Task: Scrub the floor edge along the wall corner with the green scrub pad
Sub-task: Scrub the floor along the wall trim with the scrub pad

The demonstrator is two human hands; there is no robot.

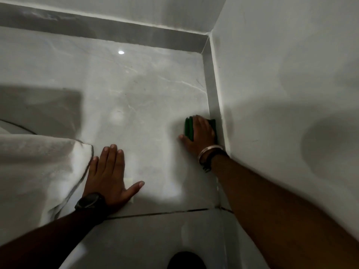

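Note:
My right hand (201, 133) lies flat on top of the green scrub pad (188, 129), pressing it onto the glossy grey floor tile right against the grey skirting strip (211, 90) at the foot of the right wall. Only the pad's left edge and a sliver at its right show from under the fingers. My left hand (111, 174) rests palm down on the floor tile, fingers spread, holding nothing, with a dark watch on the wrist. The wall corner (208, 36) lies farther ahead.
A white cloth or sheet (38, 166) is bunched on the floor at the left, touching my left hand's little finger. A dark grout line (165, 212) crosses the floor below my hands. A dark rounded object (185, 261) sits at the bottom edge.

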